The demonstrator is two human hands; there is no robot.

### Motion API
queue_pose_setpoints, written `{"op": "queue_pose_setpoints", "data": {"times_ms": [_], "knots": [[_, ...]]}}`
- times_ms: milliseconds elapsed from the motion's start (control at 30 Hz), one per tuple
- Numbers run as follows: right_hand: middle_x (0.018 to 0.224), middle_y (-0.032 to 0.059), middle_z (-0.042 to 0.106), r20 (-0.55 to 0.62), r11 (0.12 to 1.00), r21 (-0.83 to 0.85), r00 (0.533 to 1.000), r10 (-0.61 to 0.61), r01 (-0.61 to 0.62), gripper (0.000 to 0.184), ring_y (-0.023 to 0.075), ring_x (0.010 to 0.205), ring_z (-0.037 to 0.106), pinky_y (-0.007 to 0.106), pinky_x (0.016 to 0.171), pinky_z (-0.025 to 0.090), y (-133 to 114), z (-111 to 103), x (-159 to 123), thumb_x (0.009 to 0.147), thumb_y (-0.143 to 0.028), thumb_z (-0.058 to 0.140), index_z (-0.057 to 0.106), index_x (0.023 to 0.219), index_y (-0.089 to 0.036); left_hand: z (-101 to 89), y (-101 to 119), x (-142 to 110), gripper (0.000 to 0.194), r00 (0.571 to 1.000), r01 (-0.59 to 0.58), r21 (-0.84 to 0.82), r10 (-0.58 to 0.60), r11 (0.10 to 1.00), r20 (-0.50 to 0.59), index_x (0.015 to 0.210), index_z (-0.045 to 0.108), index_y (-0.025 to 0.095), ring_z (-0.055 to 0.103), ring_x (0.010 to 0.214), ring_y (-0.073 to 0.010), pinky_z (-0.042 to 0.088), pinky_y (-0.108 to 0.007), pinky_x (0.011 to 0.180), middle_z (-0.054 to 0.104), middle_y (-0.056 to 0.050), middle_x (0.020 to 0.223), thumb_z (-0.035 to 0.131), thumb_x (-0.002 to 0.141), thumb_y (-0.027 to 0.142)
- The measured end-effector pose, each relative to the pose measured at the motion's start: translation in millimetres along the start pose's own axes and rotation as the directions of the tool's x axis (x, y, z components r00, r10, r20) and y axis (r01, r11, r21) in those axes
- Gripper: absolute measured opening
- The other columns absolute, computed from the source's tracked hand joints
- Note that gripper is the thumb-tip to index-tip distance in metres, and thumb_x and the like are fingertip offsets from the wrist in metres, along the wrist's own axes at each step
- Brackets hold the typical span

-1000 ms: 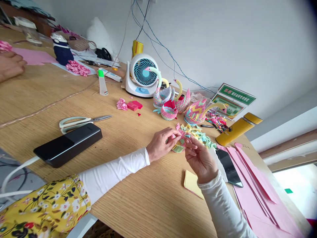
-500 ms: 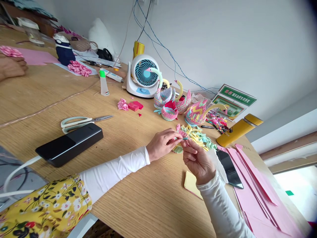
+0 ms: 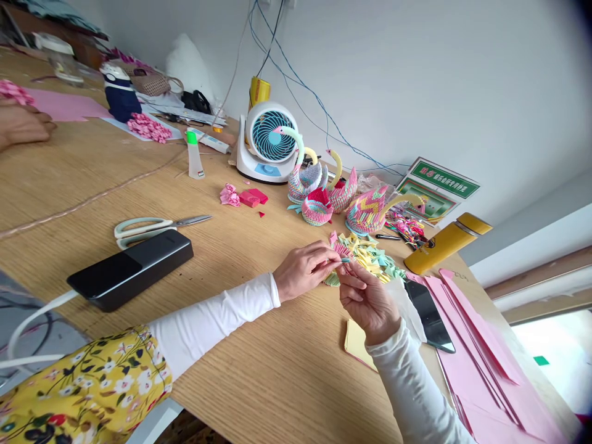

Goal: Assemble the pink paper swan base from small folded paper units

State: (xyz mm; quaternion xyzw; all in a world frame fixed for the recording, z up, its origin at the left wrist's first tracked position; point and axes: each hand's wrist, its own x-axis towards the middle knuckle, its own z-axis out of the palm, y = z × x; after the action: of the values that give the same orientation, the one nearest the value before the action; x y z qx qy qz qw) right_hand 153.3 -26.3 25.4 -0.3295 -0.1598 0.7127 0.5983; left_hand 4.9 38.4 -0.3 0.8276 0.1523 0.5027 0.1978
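Note:
Between the fingertips of my two hands is a small blue-green folded paper piece (image 3: 345, 260). My left hand (image 3: 306, 270) pinches it from one side, thumb and forefinger together. From the other side my right hand (image 3: 370, 299) grips it, its other fingers curled. Just behind my hands lies a pile of yellow and green folded paper pieces (image 3: 370, 253). A pink and green paper piecework (image 3: 333, 279) is partly hidden behind my left fingers. Paper swans (image 3: 367, 209) stand farther back, beside a small pink and red paper bowl (image 3: 317, 208).
A yellow flask (image 3: 439, 246), a phone (image 3: 428, 314) and pink paper sheets (image 3: 481, 351) lie to the right. Yellow paper slips (image 3: 358, 345) are near my right wrist. Scissors (image 3: 143, 229), a black box (image 3: 132, 268), a glue bottle (image 3: 195, 157) and a fan (image 3: 271, 142) are leftward. Another person's hand (image 3: 25, 123) is at far left.
My right hand has moved slightly left and brought the blue-green paper piece to my left fingertips. Both hands now meet on it. The other person's hand has shifted a little.

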Motion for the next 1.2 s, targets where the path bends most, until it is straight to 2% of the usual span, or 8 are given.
{"op": "queue_pose_setpoints", "data": {"times_ms": [233, 467, 633, 967, 1200], "knots": [[0.064, -0.0019, 0.06, -0.035, 0.998, 0.064, 0.999, 0.03, -0.027, 0.008, -0.001, 0.034, 0.035, 0.007, 0.027, 0.026, -0.7, 0.0, 0.1, 0.086, -0.011, 0.052, 0.055, 0.08, -0.015, 0.0, -0.7, -0.9, 0.016, 0.998, -0.055, 0.045, 0.055, 0.997, -0.008, 0.096, 0.062, 0.016, 0.061, 0.084, -0.0127, 0.049, -0.024, 0.077, 0.066, -0.006, 0.091, 0.048, 0.093, 0.022], [0.068, 0.0043, 0.064, -0.08, 0.993, 0.117, 0.996, 0.032, -0.022, 0.025, -0.0014, 0.031, 0.037, 0.009, 0.026, 0.025, -1.4, 3.0, -2.0, 0.095, -0.01, 0.033, 0.053, 0.08, -0.012, 2.2, -4.1, -1.9, 0.015, 0.986, -0.145, 0.115, 0.153, 0.983, -0.063, 0.099, 0.062, 0.015, 0.063, 0.088, -0.0128, 0.052, -0.024, 0.078, 0.067, -0.006, 0.093, 0.049, 0.092, 0.019], [0.067, 0.0041, 0.064, -0.089, 0.993, 0.113, 0.995, 0.037, -0.027, 0.028, -0.0008, 0.031, 0.037, 0.009, 0.026, 0.025, -1.6, 4.2, -1.6, 0.096, -0.011, 0.03, 0.053, 0.08, -0.012, 3.3, -5.4, -2.5, 0.015, 0.98, -0.174, 0.133, 0.185, 0.976, -0.079, 0.099, 0.061, 0.014, 0.063, 0.088, -0.0127, 0.053, -0.023, 0.077, 0.067, -0.006, 0.092, 0.049, 0.092, 0.017], [0.067, 0.0017, 0.063, -0.069, 0.999, 0.044, 0.998, -0.001, 0.004, 0.018, -0.0012, 0.033, 0.035, 0.008, 0.027, 0.026, 0.1, 0.8, -0.8, 0.091, -0.01, 0.041, 0.053, 0.078, -0.014, 5.4, -6.5, -2.4, 0.013, 0.978, -0.159, 0.117, 0.172, 0.98, -0.115, 0.097, 0.062, 0.013, 0.063, 0.085, -0.012, 0.053, -0.022, 0.075, 0.067, -0.005, 0.089, 0.05, 0.092, 0.017], [0.062, -0.0033, 0.055, -0.093, 0.997, 0.003, 0.993, -0.076, 0.077, 0.008, -0.0019, 0.033, 0.033, 0.008, 0.027, 0.025, 5.7, 4.0, -0.1, 0.084, -0.009, 0.054, 0.055, 0.077, -0.013, 4.4, -7.9, -4.9, 0.013, 0.979, -0.164, 0.309, 0.192, 0.937, -0.062, 0.097, 0.06, 0.014, 0.066, 0.082, -0.0114, 0.053, -0.02, 0.071, 0.069, -0.003, 0.089, 0.05, 0.093, 0.02]]}}
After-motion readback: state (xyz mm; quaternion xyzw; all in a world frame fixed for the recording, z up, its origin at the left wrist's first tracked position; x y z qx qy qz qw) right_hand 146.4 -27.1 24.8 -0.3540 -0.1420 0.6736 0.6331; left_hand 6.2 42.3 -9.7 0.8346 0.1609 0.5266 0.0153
